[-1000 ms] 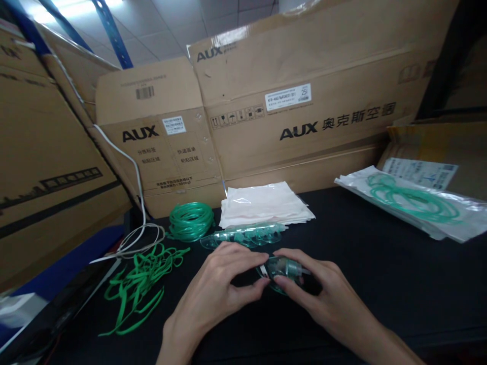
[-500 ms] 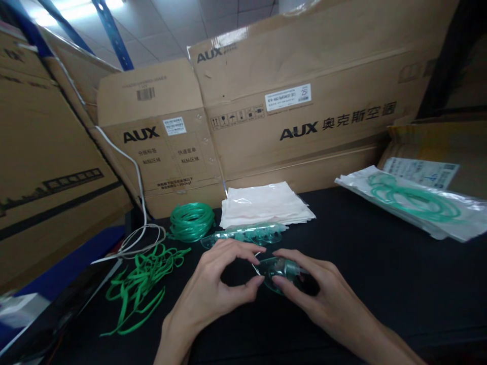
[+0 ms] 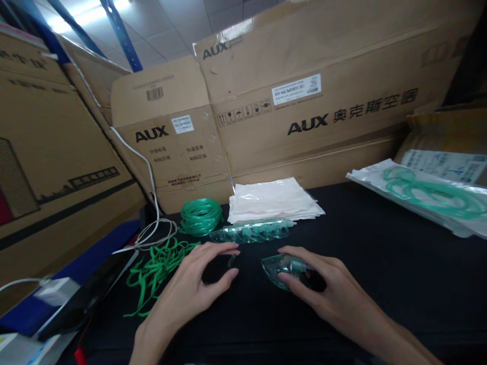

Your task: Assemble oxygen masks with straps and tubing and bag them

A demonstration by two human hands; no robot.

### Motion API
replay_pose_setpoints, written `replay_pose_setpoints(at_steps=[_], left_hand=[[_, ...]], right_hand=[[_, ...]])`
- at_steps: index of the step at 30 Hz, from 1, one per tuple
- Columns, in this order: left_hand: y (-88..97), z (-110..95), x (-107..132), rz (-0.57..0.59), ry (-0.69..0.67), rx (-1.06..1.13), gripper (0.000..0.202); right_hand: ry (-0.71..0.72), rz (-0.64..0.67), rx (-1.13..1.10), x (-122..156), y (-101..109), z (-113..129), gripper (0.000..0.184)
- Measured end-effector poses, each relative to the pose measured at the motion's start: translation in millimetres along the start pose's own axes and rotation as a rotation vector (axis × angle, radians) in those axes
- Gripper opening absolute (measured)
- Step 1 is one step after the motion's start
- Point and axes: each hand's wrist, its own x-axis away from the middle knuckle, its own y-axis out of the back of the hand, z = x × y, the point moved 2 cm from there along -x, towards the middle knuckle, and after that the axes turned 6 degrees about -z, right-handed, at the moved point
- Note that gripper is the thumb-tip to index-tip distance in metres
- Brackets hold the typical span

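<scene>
My right hand [image 3: 315, 271] grips a clear green oxygen mask [image 3: 274, 271], thumb below and fingers above, with its pointed end toward the left. My left hand [image 3: 207, 274] is a short way left of the mask, apart from it, its thumb and fingers curved round a gap. A small thin bent strip [image 3: 232, 260] shows between those fingertips; it is blurred, and its contact points are hard to see. Behind the hands lies a row of nested clear green masks [image 3: 251, 231].
Left of the masks are coiled green tubing [image 3: 201, 217] and tangled green elastic straps [image 3: 158, 268]. White plastic bags [image 3: 274, 198] lie at the back, and a bag of tubing [image 3: 426, 192] on the right. Cardboard boxes [image 3: 258, 147] wall the rear. White cables [image 3: 154, 177] run at left.
My left hand has moved left, away from the mask, and the thin strip has gone with it. My right hand keeps the mask. The view has shifted slightly.
</scene>
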Motion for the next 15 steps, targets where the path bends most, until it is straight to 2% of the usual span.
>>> replay_pose_setpoints(at_steps=[4, 8, 15], left_hand=[[3.8, 16, 34, 0.045, -0.014, -0.138, 0.036], [7.2, 26, 59, 0.036, -0.052, -0.223, 0.042], [13.0, 31, 70, 0.033, -0.066, -0.299, 0.053]], right_hand=[[0.003, 0.012, -0.019, 2, -1, 0, 0.032], [0.020, 0.016, -0.017, 3, -1, -1, 0.033], [0.031, 0.040, 0.007, 4, -2, -2, 0.033]])
